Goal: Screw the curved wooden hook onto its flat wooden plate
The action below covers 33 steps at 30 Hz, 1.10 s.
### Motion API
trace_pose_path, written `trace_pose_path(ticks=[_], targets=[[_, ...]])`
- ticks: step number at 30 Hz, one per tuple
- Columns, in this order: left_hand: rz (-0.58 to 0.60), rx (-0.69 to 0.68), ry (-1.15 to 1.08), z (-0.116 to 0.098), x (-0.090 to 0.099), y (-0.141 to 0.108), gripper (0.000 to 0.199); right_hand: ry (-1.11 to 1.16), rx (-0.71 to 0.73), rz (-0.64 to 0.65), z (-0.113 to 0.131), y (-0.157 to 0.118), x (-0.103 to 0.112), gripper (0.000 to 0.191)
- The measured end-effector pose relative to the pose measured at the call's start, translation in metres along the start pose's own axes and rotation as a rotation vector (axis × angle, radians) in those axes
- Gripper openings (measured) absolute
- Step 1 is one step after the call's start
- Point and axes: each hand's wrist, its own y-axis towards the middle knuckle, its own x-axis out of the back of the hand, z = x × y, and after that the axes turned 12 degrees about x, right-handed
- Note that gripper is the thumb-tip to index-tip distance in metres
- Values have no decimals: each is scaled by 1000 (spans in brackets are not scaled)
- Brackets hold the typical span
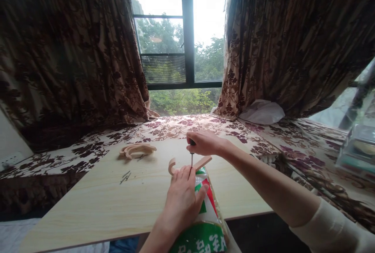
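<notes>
My right hand (pixel 200 142) is closed around the dark handle of a screwdriver (pixel 191 160), whose thin metal shaft points straight down. The shaft's tip meets a light wooden piece (pixel 203 162) beside my left fingers. That piece has a hooked end (pixel 172 165) on the left and a straight end on the right. My left hand (pixel 184 188) presses and holds its middle, fingers close together, so the middle is hidden. Beneath the hand lies a green, white and red plastic package (pixel 202 237), reaching over the table's near edge. Whether a screw sits under the tip I cannot tell.
On the pale wooden table (pixel 96 206), curved wooden pieces (pixel 137 150) lie at the back left. Several thin metal screws or nails (pixel 125 176) are in front of them. Behind are a flower-patterned cloth (pixel 181 126), a white plastic bag (pixel 262 112) and a window between curtains.
</notes>
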Motion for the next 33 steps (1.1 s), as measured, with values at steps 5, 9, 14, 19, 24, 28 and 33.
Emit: trace_pose_path(ticks=[5, 9, 14, 19, 24, 28, 33], targets=[[4, 3, 3, 0, -1, 0, 63, 4, 28, 35, 0, 1, 6, 19], [3, 6, -1, 0, 0, 0, 63, -26, -35, 32, 0, 4, 8, 27], [0, 7, -2, -2, 0, -1, 61, 12, 2, 51, -4, 3, 10, 21], [-4, 4, -6, -2, 1, -1, 60, 27, 32, 26, -4, 4, 5, 21], [-15, -4, -9, -3, 2, -2, 60, 35, 4, 28, -3, 4, 6, 23], [-10, 0, -14, -2, 0, -2, 60, 62, 26, 33, -3, 3, 4, 21], [-21, 1, -30, -1, -1, -2, 60, 57, -7, 3, -3, 5, -3, 22]])
